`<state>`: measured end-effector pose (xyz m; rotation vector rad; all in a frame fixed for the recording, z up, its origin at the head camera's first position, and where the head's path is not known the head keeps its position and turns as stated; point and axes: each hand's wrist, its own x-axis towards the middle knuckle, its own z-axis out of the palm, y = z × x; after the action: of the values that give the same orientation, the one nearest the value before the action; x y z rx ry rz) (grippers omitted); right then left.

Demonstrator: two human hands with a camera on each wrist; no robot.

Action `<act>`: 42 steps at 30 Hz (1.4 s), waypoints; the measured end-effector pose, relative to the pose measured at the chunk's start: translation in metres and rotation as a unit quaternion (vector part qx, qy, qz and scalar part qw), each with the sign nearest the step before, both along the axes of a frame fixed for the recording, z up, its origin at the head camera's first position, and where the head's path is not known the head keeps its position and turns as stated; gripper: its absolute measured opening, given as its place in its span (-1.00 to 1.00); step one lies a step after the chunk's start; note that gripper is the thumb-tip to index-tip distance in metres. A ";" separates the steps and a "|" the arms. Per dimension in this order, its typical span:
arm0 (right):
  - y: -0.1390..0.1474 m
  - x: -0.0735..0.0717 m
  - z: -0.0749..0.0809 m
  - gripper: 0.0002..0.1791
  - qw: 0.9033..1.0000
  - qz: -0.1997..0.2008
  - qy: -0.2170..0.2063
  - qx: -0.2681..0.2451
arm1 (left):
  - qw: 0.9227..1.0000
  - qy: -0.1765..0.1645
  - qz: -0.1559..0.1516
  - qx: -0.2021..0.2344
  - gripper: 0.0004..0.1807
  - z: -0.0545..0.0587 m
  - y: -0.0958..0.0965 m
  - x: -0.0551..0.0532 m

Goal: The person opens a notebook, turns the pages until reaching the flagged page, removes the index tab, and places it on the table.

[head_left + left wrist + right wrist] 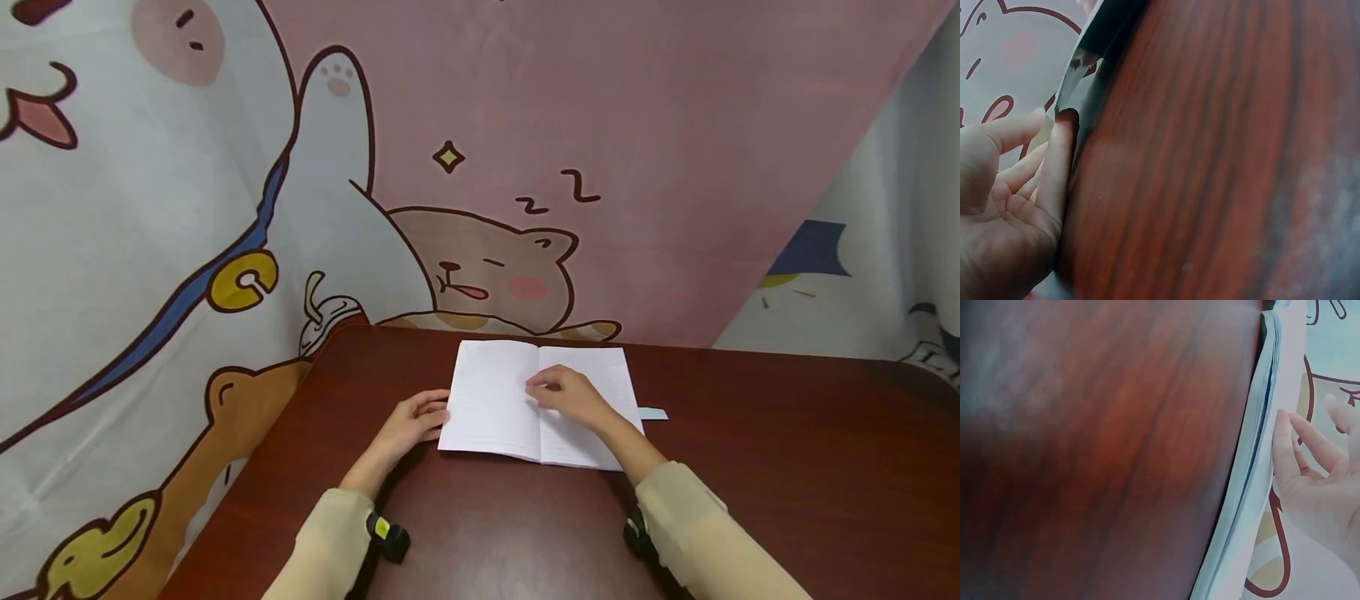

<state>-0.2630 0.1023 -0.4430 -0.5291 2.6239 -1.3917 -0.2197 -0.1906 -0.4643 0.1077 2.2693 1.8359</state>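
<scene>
An open notebook (pixel 491 400) with pale lined pages lies on the table, its centre fold running away from the person. At its left edge is the left hand (pixel 414 421), with fingertips right at the page border; the left wrist view shows the fingers lightly bent beside the dark underside of the notebook (pixel 1094 40). Over the right page hovers the right hand (pixel 572 396), its fingertips near the fold. In the right wrist view, one finger of the right hand (pixel 1319 465) meets the paper, and the stacked page edges (pixel 1254 456) show. Neither hand grips the notebook.
A pale blue strip (pixel 653 413) sticks out beyond the notebook's right edge on the dark red-brown table (pixel 787 467). Behind stands a cloth backdrop (pixel 637 108) with cartoon animals. Black wrist devices (pixel 388 537) are worn below both cream sleeves (pixel 330 533).
</scene>
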 end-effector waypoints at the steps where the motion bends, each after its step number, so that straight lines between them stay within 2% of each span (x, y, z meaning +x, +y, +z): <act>1: 0.000 0.000 0.001 -0.66 1.000 0.001 -0.002 -0.002 | 1.000 -0.001 -0.003 -0.001 -0.48 0.000 -0.001 -0.001; 6: -0.003 -0.001 0.003 -0.64 1.000 0.013 -0.015 -0.009 | 1.000 -0.002 -0.006 0.000 -0.43 0.000 -0.002 -0.004; 9: -0.002 -0.001 0.003 -0.61 0.999 0.033 -0.023 -0.012 | 1.000 0.001 -0.005 -0.002 -0.43 0.000 -0.002 -0.004; 14: 0.009 -0.003 0.006 -0.61 0.996 0.068 -0.026 -0.049 | 1.000 0.000 -0.014 -0.002 -0.43 -0.002 -0.001 -0.003; 17: 0.019 -0.006 0.008 -0.63 0.995 0.068 -0.016 -0.069 | 1.000 0.005 -0.016 0.000 -0.43 -0.002 -0.001 -0.003; 23: 0.042 -0.011 0.016 -0.65 0.996 0.032 0.005 -0.078 | 1.000 0.005 -0.018 0.001 -0.42 -0.002 -0.002 -0.003; 30: 0.067 -0.015 0.019 -0.68 0.998 -0.041 0.040 -0.019 | 1.000 0.004 -0.019 -0.009 -0.43 -0.001 -0.002 -0.002; 35: 0.075 -0.017 0.021 -0.69 0.995 -0.072 0.060 0.016 | 1.000 0.005 -0.017 -0.015 -0.43 0.001 -0.002 -0.002; 42: 0.088 -0.018 0.023 -0.68 0.992 -0.100 0.068 0.024 | 1.000 0.003 -0.013 -0.014 -0.44 -0.001 -0.002 -0.003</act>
<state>-0.2807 0.1900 -0.4199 -0.3769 2.8801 -1.3869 -0.2226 -0.1930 -0.4654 0.1374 2.2859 1.7938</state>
